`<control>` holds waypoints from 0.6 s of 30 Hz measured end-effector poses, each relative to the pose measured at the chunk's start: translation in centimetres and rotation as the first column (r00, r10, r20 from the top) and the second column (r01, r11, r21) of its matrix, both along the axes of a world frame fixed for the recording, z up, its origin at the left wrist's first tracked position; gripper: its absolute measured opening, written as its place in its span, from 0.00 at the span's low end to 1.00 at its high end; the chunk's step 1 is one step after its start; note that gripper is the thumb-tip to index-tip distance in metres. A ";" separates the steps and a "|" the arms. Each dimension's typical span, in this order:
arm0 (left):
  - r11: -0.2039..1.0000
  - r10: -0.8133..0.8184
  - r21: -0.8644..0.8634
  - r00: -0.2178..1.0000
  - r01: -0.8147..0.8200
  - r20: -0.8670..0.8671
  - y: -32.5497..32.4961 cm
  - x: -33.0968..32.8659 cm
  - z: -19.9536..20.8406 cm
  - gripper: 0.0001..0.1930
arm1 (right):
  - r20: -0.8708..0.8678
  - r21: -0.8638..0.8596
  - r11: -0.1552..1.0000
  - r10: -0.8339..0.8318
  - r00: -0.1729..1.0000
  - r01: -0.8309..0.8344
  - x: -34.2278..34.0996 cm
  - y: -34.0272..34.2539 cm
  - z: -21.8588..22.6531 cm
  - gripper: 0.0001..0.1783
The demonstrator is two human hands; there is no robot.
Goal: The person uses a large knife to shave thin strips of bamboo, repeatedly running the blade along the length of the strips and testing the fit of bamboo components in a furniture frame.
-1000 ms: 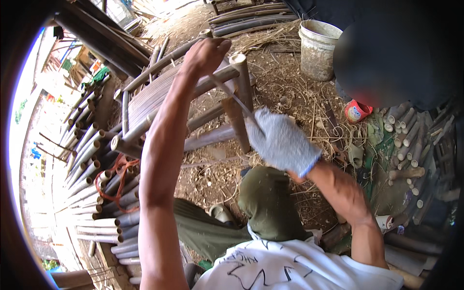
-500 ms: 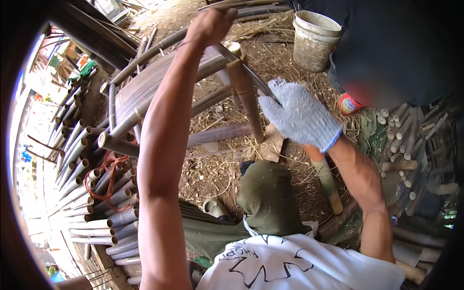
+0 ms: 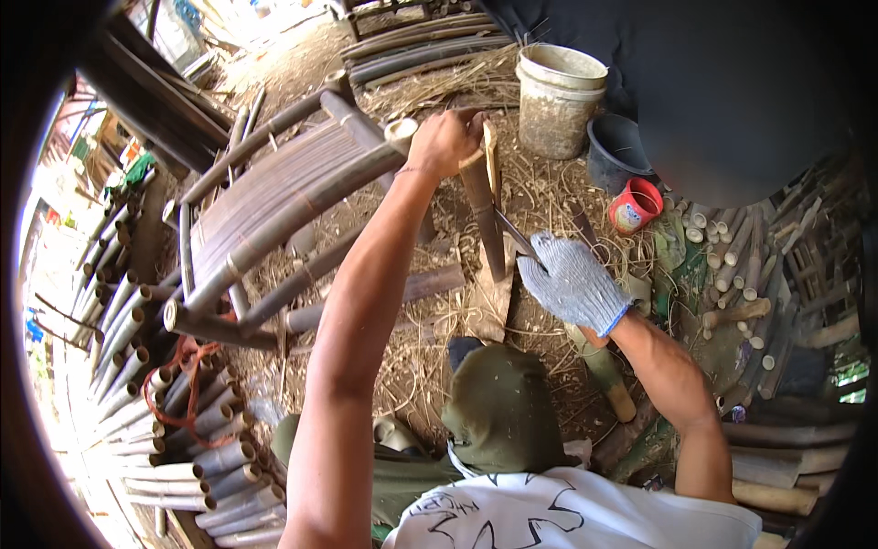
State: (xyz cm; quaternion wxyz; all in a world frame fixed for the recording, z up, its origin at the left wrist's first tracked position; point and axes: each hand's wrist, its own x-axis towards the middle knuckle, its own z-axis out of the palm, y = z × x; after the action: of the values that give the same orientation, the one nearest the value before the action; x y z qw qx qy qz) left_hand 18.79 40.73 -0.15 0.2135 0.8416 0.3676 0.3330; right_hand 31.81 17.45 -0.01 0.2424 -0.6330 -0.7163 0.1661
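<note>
My bare left hand (image 3: 445, 144) is closed at the top of an upright bamboo piece (image 3: 482, 215), beside the corner of a bamboo seat. Down the piece's right side runs a pale split strip (image 3: 492, 157). On my right hand (image 3: 576, 282) is a grey knitted glove with a blue cuff. Its fingers are wrapped round a knife, whose narrow dark blade (image 3: 517, 234) points up and left to the bamboo's edge. The glove hides the handle. Below the bamboo's lower end lies a flat wooden board (image 3: 491, 306).
The bamboo seat frame (image 3: 265, 229) stands at left. Cut bamboo poles (image 3: 219, 457) are stacked at lower left, and shorter pieces (image 3: 732, 247) at right. A dirty white bucket (image 3: 556, 105), a black bucket (image 3: 617, 151) and a red container (image 3: 637, 205) stand at far right. Shavings cover the ground.
My left hand has come down and right onto the bamboo's top. My gloved right hand has moved down with the knife, and a pale split strip now shows along the bamboo.
</note>
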 end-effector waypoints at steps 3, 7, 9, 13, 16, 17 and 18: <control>0.975 -0.083 -0.143 0.878 0.170 0.472 0.9 -0.1 4.5 0.33 | -0.076 -0.033 0.998 -0.062 0.995 0.060 1.3 1.4 0.2 0.18; 0.811 -0.299 -0.298 0.795 0.503 0.527 -5.8 1.7 9.5 0.32 | -0.203 -0.191 0.966 -0.214 0.955 0.176 4.6 3.2 -0.6 0.17; 0.980 -0.188 0.015 0.913 0.196 0.361 -5.6 4.2 8.0 0.24 | -0.101 -0.108 0.973 -0.215 0.971 0.204 5.1 4.4 -0.7 0.15; 0.997 0.051 -0.082 0.690 0.013 0.722 -5.3 9.0 5.0 0.12 | 0.193 -0.006 0.973 -0.225 0.955 0.230 5.5 5.2 -1.4 0.14; 0.997 0.077 -0.079 0.675 -0.027 0.734 -4.8 9.4 3.9 0.11 | 0.362 -0.001 0.984 -0.166 0.917 0.179 4.9 5.7 -1.4 0.15; 0.998 0.058 -0.064 0.667 -0.015 0.743 -4.0 9.1 3.5 0.11 | 0.252 0.041 0.981 -0.193 0.948 0.189 4.3 5.4 -1.3 0.15; 0.993 0.055 -0.108 0.647 0.042 0.761 -4.1 9.1 3.4 0.11 | 0.142 0.084 0.973 -0.225 0.964 0.214 4.2 5.1 -1.4 0.16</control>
State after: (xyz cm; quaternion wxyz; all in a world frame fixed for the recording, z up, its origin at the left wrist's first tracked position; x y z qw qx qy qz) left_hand 27.93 36.59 3.22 0.3953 0.6086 0.2655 0.6347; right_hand 36.04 22.52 -1.44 0.2258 -0.7106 -0.6631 0.0657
